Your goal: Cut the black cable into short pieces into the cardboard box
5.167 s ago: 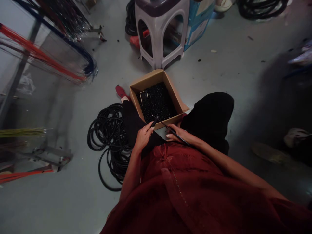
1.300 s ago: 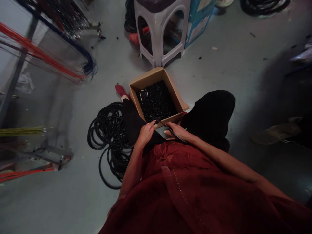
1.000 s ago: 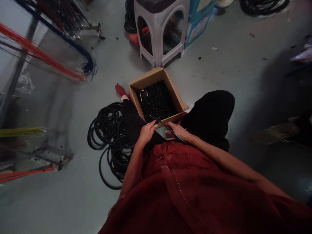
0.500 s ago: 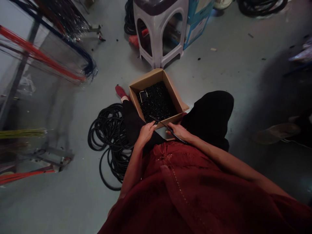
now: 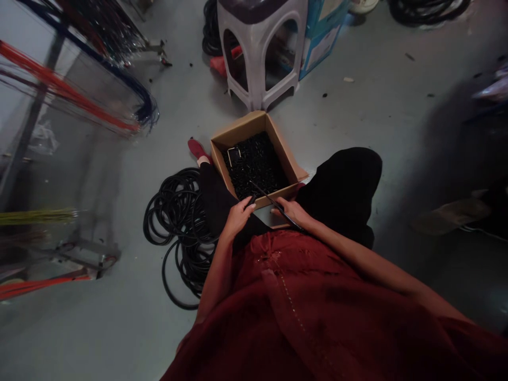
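Between my legs stands a cardboard box [image 5: 284, 149] with many small black pieces [image 5: 257, 159] in it. A dark rectangular thing with a bright edge [image 5: 234, 157], perhaps a phone, lies on the pieces. At the near rim my left hand [image 5: 238, 218] is closed, pinching a short black piece [image 5: 251, 200]. My right hand [image 5: 294, 212] is wrapped round a long thin dark tool [image 5: 271, 200]. Its slim tip points over the box and its other end lies along my wrist. What kind of tool it is I cannot make out.
Coils of black tubing [image 5: 177, 211] lie on the floor by my left leg. A grey plastic stool [image 5: 257, 69] stands just beyond the box, a blue carton [image 5: 319, 50] beside it. Racks with red strands [image 5: 75, 98] are at left. Another person's shoe [image 5: 456, 214] is at right.
The tool's tip has shifted a little to the right and away from me, off the piece in my left hand. My right hand has moved slightly right; the box stays put.
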Available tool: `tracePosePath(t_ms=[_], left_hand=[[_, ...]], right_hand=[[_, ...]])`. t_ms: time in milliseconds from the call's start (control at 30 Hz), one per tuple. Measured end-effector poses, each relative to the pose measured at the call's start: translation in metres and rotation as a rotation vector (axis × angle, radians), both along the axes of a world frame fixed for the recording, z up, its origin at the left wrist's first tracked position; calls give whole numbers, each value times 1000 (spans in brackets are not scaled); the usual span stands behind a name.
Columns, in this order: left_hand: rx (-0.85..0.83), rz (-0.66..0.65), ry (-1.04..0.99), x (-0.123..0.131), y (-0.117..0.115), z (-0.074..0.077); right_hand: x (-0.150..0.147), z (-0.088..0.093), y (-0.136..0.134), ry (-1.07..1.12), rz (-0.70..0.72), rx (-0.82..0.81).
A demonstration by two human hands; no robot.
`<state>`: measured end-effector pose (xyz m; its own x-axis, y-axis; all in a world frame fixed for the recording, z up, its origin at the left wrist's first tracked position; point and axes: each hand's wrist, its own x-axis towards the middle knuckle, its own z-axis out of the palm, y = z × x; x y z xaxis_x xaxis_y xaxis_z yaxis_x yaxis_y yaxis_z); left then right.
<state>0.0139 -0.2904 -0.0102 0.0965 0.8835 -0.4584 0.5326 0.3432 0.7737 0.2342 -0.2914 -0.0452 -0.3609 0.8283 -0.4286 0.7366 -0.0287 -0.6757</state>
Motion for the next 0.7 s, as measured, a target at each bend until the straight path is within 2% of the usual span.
tracePosePath(t_ms=[133, 233, 333, 533, 700], left_hand=[[14, 35, -74, -4, -3, -3], [-9, 45, -98, -4, -5, -1], [-33, 22, -144, -2, -7, 11], [-21, -28, -309, -2, -13, 44], [10, -35, -334, -2, -16, 57]], right_hand=[[2, -6, 2, 29, -60, 2], [3, -8, 1, 48, -82, 2], [3, -10, 1, 62, -95, 0], [4, -11, 1, 83, -108, -14], [4, -11, 0, 101, -104, -24]])
